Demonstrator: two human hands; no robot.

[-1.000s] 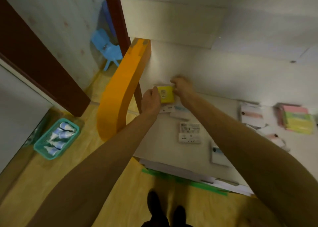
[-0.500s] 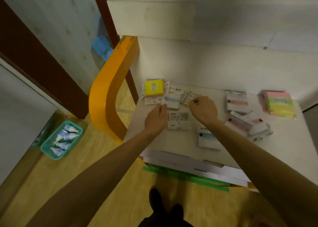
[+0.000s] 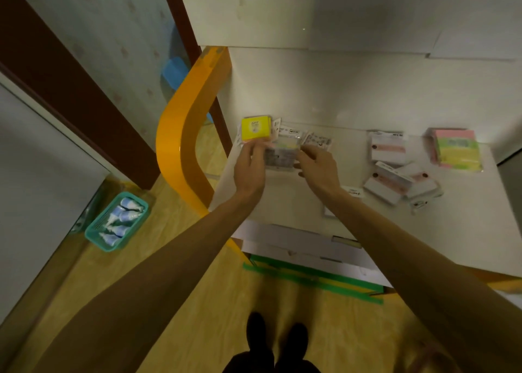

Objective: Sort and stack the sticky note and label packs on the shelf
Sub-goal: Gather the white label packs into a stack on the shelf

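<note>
On the white shelf point(image 3: 282, 203), both hands have come back from the loose packs with a label pack point(image 3: 281, 158), left hand point(image 3: 250, 169) and right hand point(image 3: 319, 166) pinching its ends beside the yellow pack point(image 3: 255, 129), so the left-corner pile grows.

We count one yellow pack point(image 3: 255, 127) at the upper middle of the frame. We see one pink and green stack of sticky notes point(image 3: 457, 149) at the right. We count one green basket point(image 3: 116, 221) at the lower left, with about five small bottles point(image 3: 125, 216) inside.
</note>
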